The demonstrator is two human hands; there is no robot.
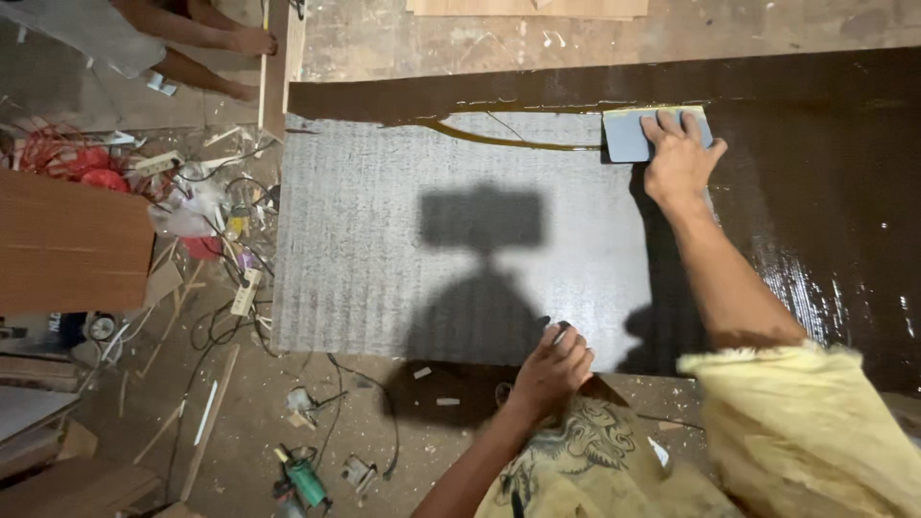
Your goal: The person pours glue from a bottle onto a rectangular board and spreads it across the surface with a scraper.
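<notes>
The right hand (679, 158) is pressing flat, fingers spread, on a grey-blue spreader card (628, 134) lying at the far edge of the grey board (403, 249), just beside a line of dark glue (499, 140) and the wet, shiny brown area (825, 192). The left hand (552, 369) is gripping the board's near edge, fingers curled over it. Another person's bare feet (245, 58) are standing on the littered floor (269, 422) well apart
</notes>
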